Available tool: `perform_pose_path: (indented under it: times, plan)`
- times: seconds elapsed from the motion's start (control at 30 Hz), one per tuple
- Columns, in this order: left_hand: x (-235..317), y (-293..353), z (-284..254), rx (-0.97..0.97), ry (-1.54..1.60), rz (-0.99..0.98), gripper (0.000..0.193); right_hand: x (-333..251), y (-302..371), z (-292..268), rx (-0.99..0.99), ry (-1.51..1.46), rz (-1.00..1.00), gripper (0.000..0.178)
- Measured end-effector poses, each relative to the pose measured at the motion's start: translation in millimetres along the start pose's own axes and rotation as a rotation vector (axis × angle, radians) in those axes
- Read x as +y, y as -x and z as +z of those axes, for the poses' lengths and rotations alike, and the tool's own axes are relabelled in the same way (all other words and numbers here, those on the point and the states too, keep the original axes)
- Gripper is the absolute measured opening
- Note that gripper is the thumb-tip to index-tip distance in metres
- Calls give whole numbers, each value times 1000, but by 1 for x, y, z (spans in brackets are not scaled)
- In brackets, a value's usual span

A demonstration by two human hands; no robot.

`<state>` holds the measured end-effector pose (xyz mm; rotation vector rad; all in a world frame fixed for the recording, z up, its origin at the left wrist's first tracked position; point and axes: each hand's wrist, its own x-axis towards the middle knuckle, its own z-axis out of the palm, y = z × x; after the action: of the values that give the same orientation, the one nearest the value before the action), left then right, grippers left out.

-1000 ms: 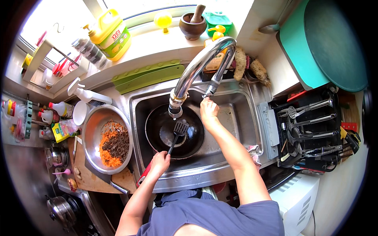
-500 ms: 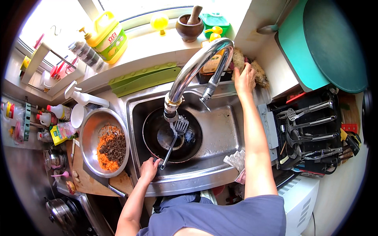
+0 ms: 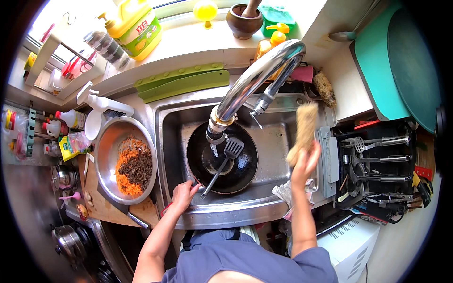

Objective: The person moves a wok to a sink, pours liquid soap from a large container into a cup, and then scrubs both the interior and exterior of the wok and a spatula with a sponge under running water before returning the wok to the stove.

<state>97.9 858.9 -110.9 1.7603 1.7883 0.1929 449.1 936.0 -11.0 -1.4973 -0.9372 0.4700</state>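
A dark frying pan (image 3: pixel 245 165) lies in the left part of the steel sink (image 3: pixel 276 174), with a slotted turner (image 3: pixel 233 149) resting across it. My left hand (image 3: pixel 184 194) is closed at the pan's near-left edge, around its handle, which is mostly hidden; a bit of red shows beside the wrist. In my right hand (image 3: pixel 306 162) is a long tan loofah (image 3: pixel 305 127), blurred by motion, over the sink's right side. A chrome faucet (image 3: pixel 245 82) arches over the pan, and a little water (image 3: pixel 213 150) comes from its base spout.
Left of the sink, a steel bowl (image 3: pixel 104 160) holds orange shreds and dark crumbs on a wooden board (image 3: pixel 111 212). A cloth (image 3: pixel 283 192) hangs over the front right rim. Utensils (image 3: pixel 382 159) fill a rack at right. Another loofah piece (image 3: pixel 324 89) lies behind.
My right hand has picked the loofah up from the back right corner and brought it nearer, over the sink. The pan, turner and my left hand have shifted slightly right.
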Motion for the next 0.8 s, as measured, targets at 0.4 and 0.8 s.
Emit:
perform_pose_path:
  times: [0.4,0.8]
  plan:
    - [70,-12,34,-179,-432,292,64,170,78,103,-620,641,-27,26]
    - [60,4,-27,-105,-222,-137,49,219,89,148,-848,863,-33,59]
